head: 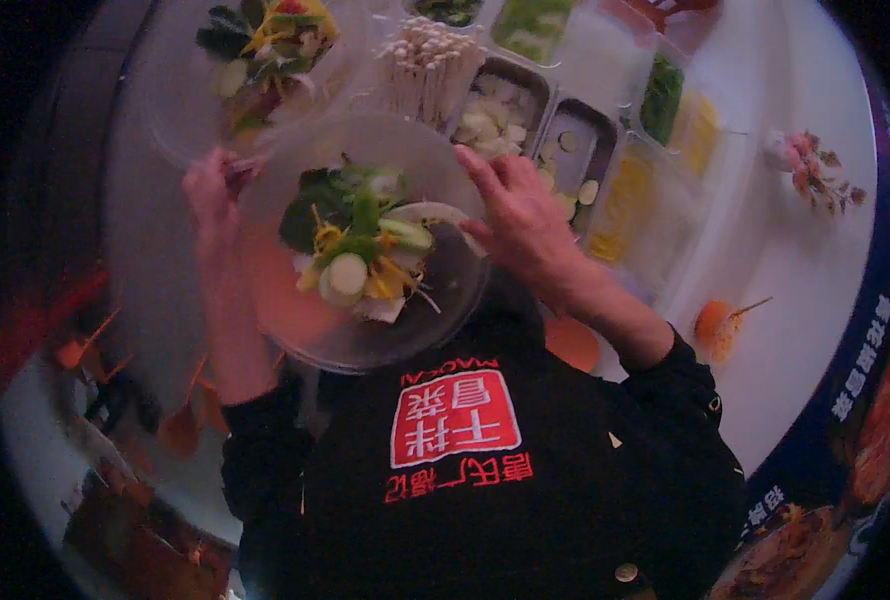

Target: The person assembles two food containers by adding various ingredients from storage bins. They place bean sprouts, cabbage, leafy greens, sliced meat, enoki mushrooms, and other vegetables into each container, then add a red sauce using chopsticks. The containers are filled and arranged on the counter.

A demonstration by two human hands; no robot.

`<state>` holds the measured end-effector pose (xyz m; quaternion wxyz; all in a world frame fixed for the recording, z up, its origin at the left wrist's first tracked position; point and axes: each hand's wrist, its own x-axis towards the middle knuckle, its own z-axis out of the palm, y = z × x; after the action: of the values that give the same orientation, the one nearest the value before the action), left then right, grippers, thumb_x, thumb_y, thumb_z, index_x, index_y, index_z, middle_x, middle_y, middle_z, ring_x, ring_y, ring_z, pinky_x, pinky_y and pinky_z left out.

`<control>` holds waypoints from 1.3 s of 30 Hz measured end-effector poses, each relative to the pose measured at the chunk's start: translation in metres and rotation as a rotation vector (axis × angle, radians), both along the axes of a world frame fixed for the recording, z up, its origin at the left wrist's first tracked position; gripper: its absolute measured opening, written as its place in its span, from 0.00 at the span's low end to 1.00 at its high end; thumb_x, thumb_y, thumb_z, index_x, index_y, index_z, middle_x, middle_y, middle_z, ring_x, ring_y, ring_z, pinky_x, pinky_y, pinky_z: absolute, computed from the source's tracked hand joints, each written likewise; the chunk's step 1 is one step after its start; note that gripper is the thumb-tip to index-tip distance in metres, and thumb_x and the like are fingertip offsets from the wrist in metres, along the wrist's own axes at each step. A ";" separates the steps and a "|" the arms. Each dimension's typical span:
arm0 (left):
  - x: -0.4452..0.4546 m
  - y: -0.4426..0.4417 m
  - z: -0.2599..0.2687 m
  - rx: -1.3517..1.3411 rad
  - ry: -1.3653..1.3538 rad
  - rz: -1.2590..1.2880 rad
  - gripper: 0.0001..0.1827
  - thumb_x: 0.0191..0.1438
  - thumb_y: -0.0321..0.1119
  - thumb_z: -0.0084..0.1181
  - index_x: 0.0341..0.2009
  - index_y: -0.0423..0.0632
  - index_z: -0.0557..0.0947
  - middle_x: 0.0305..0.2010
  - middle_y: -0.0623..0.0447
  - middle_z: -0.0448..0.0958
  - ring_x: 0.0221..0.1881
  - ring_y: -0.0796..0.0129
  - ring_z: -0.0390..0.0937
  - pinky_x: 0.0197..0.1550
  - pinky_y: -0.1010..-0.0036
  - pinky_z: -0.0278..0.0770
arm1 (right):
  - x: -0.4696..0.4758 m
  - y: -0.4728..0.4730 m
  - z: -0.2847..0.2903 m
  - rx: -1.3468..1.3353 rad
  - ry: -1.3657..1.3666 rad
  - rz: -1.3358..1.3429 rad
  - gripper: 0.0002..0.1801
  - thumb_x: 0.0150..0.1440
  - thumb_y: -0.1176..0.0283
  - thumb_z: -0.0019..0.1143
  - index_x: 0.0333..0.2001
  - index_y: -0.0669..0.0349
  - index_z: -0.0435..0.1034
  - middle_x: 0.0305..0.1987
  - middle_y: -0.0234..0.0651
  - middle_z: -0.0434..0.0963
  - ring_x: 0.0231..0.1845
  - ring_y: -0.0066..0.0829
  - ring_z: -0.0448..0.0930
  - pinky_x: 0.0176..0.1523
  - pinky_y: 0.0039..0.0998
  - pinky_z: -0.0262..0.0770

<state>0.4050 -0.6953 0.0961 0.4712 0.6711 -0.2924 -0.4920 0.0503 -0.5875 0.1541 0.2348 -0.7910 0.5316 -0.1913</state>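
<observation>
A large clear plastic bowl [302, 330] is before my chest, with leafy greens, pale round slices, yellow shreds and white pieces in it. My left hand [216, 187] grips its left rim, fingers blurred. On the right, my right hand [520, 210] holds the opposite rim, thumb over the inner side beside a pale curved thing [434, 211] that I cannot identify. A second clear bowl [164, 97] with greens and yellow food stands just beyond my left hand.
Enoki mushrooms [426, 67] stand behind the near bowl. Trays of white chunks [490, 124], pale slices [587, 191], yellow food [621, 202] and greens [662, 97] line the white counter [775, 300]. Further right are artificial flowers [812, 161] and an orange object [717, 330].
</observation>
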 end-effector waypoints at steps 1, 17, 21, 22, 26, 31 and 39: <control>0.000 0.001 0.000 -0.014 -0.008 -0.011 0.07 0.50 0.27 0.48 0.25 0.36 0.72 0.25 0.46 0.73 0.25 0.57 0.77 0.28 0.67 0.79 | 0.005 0.000 -0.004 -0.006 0.020 -0.035 0.41 0.37 0.77 0.59 0.59 0.57 0.55 0.41 0.45 0.65 0.43 0.44 0.67 0.44 0.38 0.68; 0.017 0.001 -0.011 0.136 0.019 0.062 0.06 0.49 0.28 0.51 0.27 0.38 0.74 0.24 0.48 0.73 0.26 0.57 0.77 0.27 0.68 0.78 | -0.059 -0.100 -0.258 0.081 -0.064 -0.288 0.23 0.44 0.68 0.60 0.46 0.60 0.68 0.45 0.48 0.70 0.49 0.47 0.69 0.52 0.41 0.67; 0.019 -0.001 -0.008 0.164 0.013 0.102 0.07 0.49 0.29 0.52 0.27 0.38 0.74 0.26 0.48 0.73 0.27 0.58 0.77 0.27 0.69 0.78 | -0.037 -0.106 -0.310 -0.051 0.195 -0.292 0.26 0.41 0.67 0.62 0.46 0.60 0.67 0.43 0.49 0.68 0.48 0.49 0.66 0.50 0.40 0.67; 0.020 -0.001 -0.008 0.165 0.006 0.081 0.07 0.50 0.29 0.52 0.27 0.38 0.74 0.26 0.48 0.73 0.27 0.59 0.77 0.28 0.69 0.78 | -0.039 -0.108 -0.317 -0.025 0.203 -0.293 0.25 0.41 0.67 0.61 0.45 0.60 0.68 0.42 0.48 0.68 0.46 0.49 0.67 0.48 0.40 0.68; 0.019 0.003 -0.006 0.176 0.020 0.076 0.07 0.50 0.29 0.51 0.27 0.38 0.74 0.25 0.48 0.74 0.27 0.60 0.77 0.29 0.70 0.79 | -0.054 -0.111 -0.332 -0.050 0.134 -0.234 0.22 0.42 0.70 0.60 0.44 0.60 0.70 0.36 0.42 0.72 0.40 0.43 0.72 0.43 0.36 0.72; 0.009 0.006 0.001 0.194 0.013 0.068 0.07 0.51 0.30 0.50 0.28 0.38 0.75 0.26 0.48 0.75 0.26 0.61 0.77 0.29 0.70 0.78 | -0.074 -0.118 -0.282 0.727 -0.650 -0.570 0.18 0.49 0.76 0.55 0.46 0.63 0.69 0.38 0.37 0.76 0.39 0.30 0.76 0.42 0.28 0.74; 0.001 -0.002 -0.015 0.103 0.042 -0.042 0.10 0.54 0.34 0.48 0.29 0.39 0.75 0.24 0.48 0.75 0.24 0.61 0.77 0.26 0.70 0.77 | 0.018 -0.176 -0.077 0.290 -1.035 -0.032 0.20 0.54 0.70 0.54 0.50 0.65 0.66 0.43 0.36 0.76 0.43 0.24 0.75 0.48 0.26 0.71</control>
<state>0.4061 -0.6970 0.0810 0.4316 0.6777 -0.2711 -0.5301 0.0681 -0.7638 0.0768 0.5700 -0.5445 0.3793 -0.4845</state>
